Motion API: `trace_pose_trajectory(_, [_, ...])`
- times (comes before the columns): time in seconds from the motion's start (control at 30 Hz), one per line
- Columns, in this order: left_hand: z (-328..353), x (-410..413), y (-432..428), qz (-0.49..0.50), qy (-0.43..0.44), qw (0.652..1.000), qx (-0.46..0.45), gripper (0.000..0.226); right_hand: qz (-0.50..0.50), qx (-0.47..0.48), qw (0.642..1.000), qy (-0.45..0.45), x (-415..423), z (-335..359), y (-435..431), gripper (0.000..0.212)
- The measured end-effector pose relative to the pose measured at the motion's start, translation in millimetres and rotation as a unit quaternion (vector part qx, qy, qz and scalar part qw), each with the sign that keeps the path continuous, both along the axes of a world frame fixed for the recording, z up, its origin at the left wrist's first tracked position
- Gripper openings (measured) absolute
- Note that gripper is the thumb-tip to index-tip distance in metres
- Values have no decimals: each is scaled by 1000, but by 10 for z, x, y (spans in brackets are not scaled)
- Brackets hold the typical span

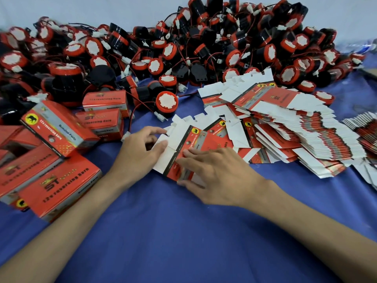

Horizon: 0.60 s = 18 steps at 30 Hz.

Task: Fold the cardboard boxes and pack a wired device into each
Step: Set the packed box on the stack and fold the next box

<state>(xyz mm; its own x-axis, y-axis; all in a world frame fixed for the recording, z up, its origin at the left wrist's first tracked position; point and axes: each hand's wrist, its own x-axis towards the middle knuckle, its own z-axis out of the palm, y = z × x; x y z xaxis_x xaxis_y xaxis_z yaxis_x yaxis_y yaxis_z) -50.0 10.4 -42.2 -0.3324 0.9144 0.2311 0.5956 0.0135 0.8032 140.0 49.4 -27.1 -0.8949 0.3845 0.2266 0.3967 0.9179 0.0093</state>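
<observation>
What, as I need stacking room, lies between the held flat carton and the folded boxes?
Head view: the left hand, a white connector, blue cloth.

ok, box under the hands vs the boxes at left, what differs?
The flat box lies unfolded, white flaps spread; the left boxes are folded into blocks. The left hand pinches the flat box's flap and the right hand presses it; the left boxes lie untouched. Both share red print.
</observation>
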Motion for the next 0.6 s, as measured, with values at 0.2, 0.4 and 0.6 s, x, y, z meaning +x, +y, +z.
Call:
trace_pose_trajectory(0.2, [60, -42, -55, -9, -191, 976, 106, 24, -32, -3, 976, 213, -14, -83, 97, 59])
trace_pose_trajectory(0.4, [96, -46, -96, -131, -429, 890, 80, 19, -142, -134, 970, 145, 20, -18, 242, 122])
trace_pose_trajectory(0.6, [61, -85, -116, -224, -476, 851, 11, 33, -130, -167, 968, 134, 22, -18, 272, 121])
